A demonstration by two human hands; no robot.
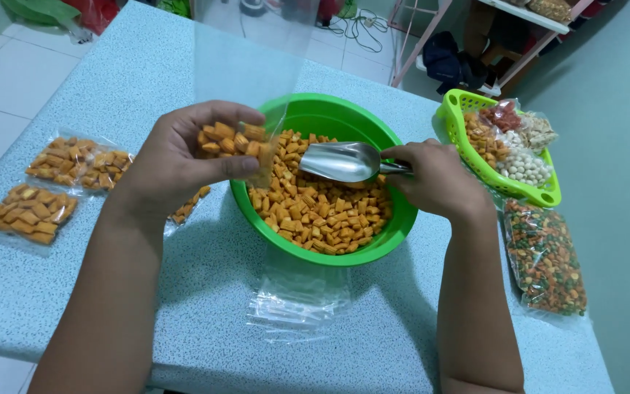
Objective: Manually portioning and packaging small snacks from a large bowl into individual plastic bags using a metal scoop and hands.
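Observation:
My left hand (pixel 176 157) grips a clear plastic bag (pixel 246 80) partly filled with orange square snacks (pixel 231 140), held upright beside the green bowl's left rim. My right hand (pixel 439 179) holds a metal scoop (pixel 340 160) by its handle, the scoop pointing left over the bowl toward the bag. The green bowl (pixel 395 226) holds many orange square snacks (pixel 322 211).
Two filled snack bags (pixel 82 162) (pixel 29 215) lie at the left, another (pixel 187 208) peeks from under my left wrist. Empty clear bags (pixel 297 299) lie in front of the bowl. A lime basket (pixel 461 109) of mixed snack packs and a bag of multicoloured snacks (pixel 545 259) sit at the right.

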